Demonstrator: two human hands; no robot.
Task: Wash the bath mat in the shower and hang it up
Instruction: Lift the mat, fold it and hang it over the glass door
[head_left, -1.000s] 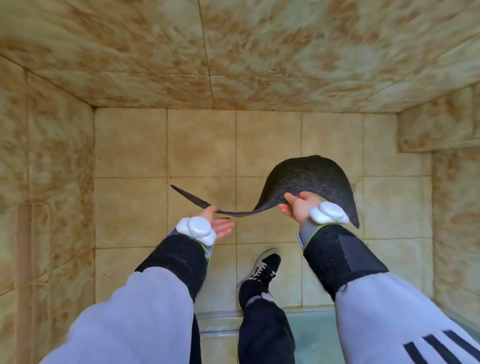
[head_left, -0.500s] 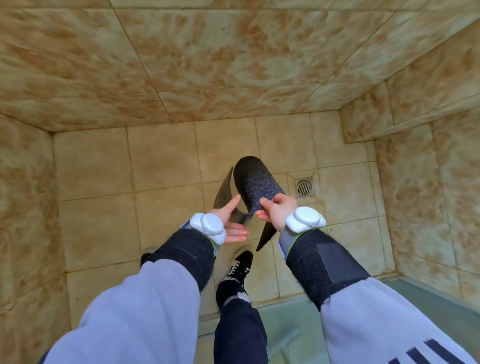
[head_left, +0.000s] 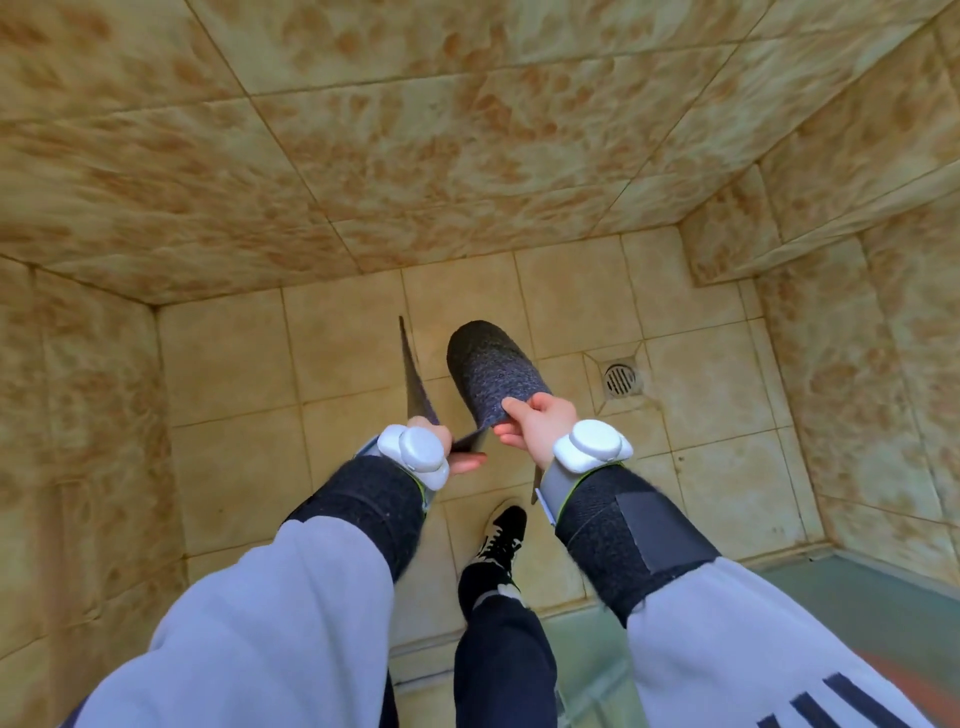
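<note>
A dark grey speckled bath mat (head_left: 493, 371) hangs in the air over the shower floor, bent into an arch, one side curving up and over, the other side seen edge-on as a thin strip. My right hand (head_left: 537, 423) pinches the near edge of the arched side. My left hand (head_left: 447, 449) grips the other near edge, its fingers partly hidden behind a white wrist device. Both hands sit close together above the floor tiles.
Beige floor tiles (head_left: 353, 364) are enclosed by marbled tan walls on three sides. A round metal drain (head_left: 621, 380) lies right of the mat. My black sneaker (head_left: 501, 535) stands inside the shower, just past the threshold (head_left: 571, 629).
My hands have come together, folding the mat from a wide spread into a narrow arch. The view has swung so the drain and right wall show.
</note>
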